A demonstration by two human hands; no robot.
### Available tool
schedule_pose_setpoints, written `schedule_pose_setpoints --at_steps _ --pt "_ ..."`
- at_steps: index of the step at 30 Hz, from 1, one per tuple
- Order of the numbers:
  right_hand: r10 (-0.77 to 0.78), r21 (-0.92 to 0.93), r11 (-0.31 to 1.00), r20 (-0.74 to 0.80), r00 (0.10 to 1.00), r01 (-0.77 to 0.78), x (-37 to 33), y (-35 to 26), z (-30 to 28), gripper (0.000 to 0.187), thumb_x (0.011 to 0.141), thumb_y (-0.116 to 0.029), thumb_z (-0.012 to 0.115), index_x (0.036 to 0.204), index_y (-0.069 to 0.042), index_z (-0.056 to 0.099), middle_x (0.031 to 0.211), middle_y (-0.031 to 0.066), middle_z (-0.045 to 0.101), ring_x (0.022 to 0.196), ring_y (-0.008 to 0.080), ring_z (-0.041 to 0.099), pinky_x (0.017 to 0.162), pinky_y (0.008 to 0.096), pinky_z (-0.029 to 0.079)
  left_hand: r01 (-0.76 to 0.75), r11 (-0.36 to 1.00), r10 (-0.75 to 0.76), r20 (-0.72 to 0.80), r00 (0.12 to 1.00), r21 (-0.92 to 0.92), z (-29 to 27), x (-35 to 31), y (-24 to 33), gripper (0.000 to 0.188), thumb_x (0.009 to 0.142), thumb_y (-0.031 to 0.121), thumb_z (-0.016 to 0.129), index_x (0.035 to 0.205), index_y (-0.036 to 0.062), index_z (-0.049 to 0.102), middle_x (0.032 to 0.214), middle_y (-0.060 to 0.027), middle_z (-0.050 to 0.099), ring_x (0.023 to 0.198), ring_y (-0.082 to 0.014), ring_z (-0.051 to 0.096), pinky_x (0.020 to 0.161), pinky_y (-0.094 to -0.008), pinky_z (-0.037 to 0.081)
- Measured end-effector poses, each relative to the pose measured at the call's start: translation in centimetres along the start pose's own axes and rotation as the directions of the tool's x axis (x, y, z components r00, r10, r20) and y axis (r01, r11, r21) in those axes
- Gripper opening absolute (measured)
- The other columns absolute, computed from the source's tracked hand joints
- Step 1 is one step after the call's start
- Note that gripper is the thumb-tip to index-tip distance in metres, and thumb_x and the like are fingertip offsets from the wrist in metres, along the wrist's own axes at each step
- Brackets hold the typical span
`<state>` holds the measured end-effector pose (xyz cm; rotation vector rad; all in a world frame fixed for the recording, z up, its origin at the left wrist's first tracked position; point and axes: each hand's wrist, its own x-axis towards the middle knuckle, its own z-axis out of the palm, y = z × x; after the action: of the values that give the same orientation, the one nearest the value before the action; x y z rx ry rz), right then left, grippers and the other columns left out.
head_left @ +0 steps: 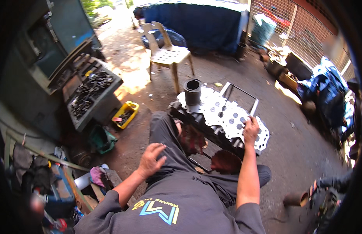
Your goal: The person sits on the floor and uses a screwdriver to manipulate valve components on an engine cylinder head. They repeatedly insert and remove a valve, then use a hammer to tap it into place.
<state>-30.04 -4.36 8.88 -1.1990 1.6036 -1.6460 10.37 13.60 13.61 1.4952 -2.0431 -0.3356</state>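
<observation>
A silver engine cylinder head (214,111) lies flat before my knees, its pale face dotted with round valves and holes. My right hand (251,130) is over its right part, fingers bent together and pointing at the face. What they pinch, if anything, is too small to make out. Upright on the left end of the cylinder head stands a dark metal cylinder sleeve (192,93). My left hand (151,159) hovers by my left thigh, fingers apart, holding nothing. A U-shaped metal frame (243,93) shows just beyond the cylinder head, close to my right fingers.
A beige plastic chair (171,54) stands beyond the cylinder head. To the left are a metal tray of small parts (91,91), a cut yellow container (126,115) and a green one (104,140). A rusty cylinder (294,199) lies at lower right, near blue sheeting (325,89).
</observation>
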Motion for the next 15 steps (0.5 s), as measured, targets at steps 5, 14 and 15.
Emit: schedule_pose_setpoints --at_steps 5,14,15 --pt "0.043 0.037 0.998 0.045 0.998 -0.045 0.4 0.2 -0.2 0.018 0.096 -0.010 0.052 0.099 0.003 0.064 0.072 0.0036 0.062 0.056 0.0074 0.053 0.051 0.0235 0.042 -0.022 0.995 0.006 0.155 0.988 0.101 0.9 -5.0 -0.8 0.056 0.077 0.028 0.077 0.126 0.0074 0.060 0.132 -0.0193 0.053 0.128 -0.0392 0.045 0.108 -0.0453 0.038" --pt "0.067 0.027 0.997 0.024 0.997 -0.068 -0.1 -0.4 -0.2 0.018 0.095 -0.012 0.051 0.100 0.000 0.064 0.069 0.0015 0.061 0.056 0.0057 0.051 0.051 0.0224 0.042 0.134 0.991 -0.137 0.203 0.969 0.030 7.4 -2.8 -5.6 0.018 0.084 0.020 0.067 0.088 0.0030 0.064 0.090 -0.0130 0.061 0.094 -0.0321 0.059 0.083 -0.0402 0.048" --pt "0.052 -0.008 0.999 0.032 0.998 -0.052 0.1 -0.3 -0.1 0.018 0.095 -0.011 0.051 0.100 0.000 0.064 0.069 0.0015 0.061 0.055 0.0059 0.051 0.050 0.0227 0.042 0.162 0.984 -0.174 0.251 0.952 0.070 7.7 -2.5 -6.0 0.019 0.085 0.021 0.066 0.089 0.0031 0.064 0.090 -0.0129 0.061 0.095 -0.0320 0.059 0.083 -0.0406 0.048"
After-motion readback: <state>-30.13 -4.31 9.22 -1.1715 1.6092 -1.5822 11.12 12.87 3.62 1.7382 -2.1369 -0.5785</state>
